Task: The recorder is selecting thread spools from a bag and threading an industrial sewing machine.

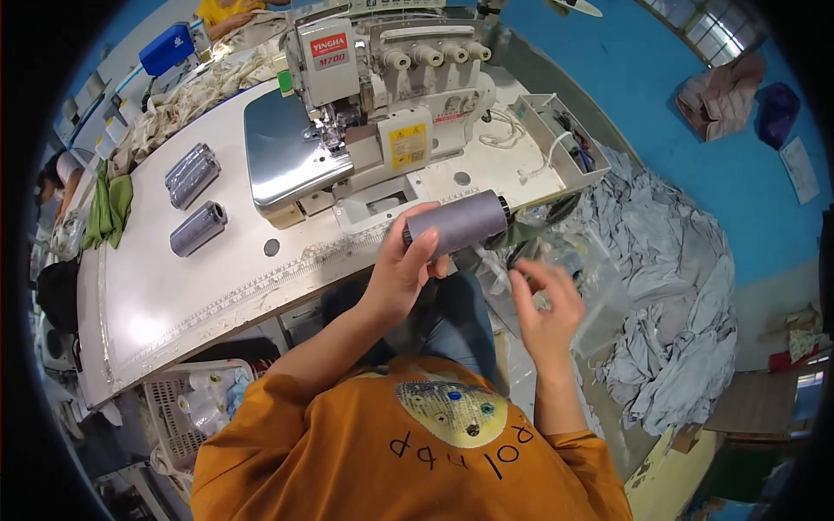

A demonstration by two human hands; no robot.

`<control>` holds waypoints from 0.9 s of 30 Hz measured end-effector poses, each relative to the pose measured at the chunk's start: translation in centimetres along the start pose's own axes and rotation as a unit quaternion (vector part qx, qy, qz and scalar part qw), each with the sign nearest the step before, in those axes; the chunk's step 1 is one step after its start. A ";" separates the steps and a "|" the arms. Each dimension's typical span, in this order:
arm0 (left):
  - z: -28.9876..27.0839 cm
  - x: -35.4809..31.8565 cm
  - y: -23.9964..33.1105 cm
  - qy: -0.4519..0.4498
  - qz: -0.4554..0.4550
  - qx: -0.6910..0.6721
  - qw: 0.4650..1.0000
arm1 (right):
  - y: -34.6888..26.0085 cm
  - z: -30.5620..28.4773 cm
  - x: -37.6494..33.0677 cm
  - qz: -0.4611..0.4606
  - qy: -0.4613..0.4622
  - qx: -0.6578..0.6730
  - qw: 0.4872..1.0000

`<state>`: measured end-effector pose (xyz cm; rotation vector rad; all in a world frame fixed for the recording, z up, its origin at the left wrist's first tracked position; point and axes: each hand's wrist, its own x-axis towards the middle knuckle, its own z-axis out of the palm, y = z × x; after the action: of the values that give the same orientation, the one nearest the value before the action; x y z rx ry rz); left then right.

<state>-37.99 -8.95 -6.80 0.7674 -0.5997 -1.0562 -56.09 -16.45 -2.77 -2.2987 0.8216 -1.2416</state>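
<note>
The grey spool [459, 221], clasped by the left hand [405, 271], could drop past the near edge of the table [204, 278] if fingers slackened; whether the right hand [551, 306] pinches anything is unclear.

My left hand [407, 265] had room to pass leftward over the white table [178, 304], up to two grey spools [196, 231]. Ahead the sewing machine [404, 139] barred me; beyond my right hand [552, 311], grey cloth [673, 300] lay heaped
</note>
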 end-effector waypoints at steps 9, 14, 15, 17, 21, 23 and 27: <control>0.4 -1.1 0.2 -0.024 -0.066 -0.155 0.985 | -1.3 0.3 3.9 -0.184 0.009 -0.088 0.979; 0.2 -1.4 0.2 -0.017 -0.100 -0.174 0.979 | -0.3 1.3 4.0 -0.236 0.012 -0.094 0.967; 0.1 -1.3 0.2 -0.014 -0.097 -0.172 0.980 | -0.5 1.6 4.0 -0.215 -0.002 -0.092 0.972; -0.2 -1.2 0.0 -0.010 -0.093 -0.170 0.981 | -0.5 2.1 3.6 -0.194 -0.016 -0.090 0.977; 0.0 -0.5 0.0 -0.052 -0.178 -0.300 0.936 | 0.9 2.5 2.0 0.053 -0.054 0.334 0.940; 0.1 -0.3 0.1 -0.083 -0.207 -0.345 0.912 | 0.4 1.8 1.9 0.165 -0.075 0.509 0.842; 0.1 -0.4 -0.1 -0.080 -0.235 -0.377 0.892 | 0.8 0.7 1.6 0.186 -0.124 0.618 0.754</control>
<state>-38.29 -8.62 -6.84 0.1251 -0.0910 -1.6698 -55.02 -18.02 -2.66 -1.0733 0.1629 -0.8150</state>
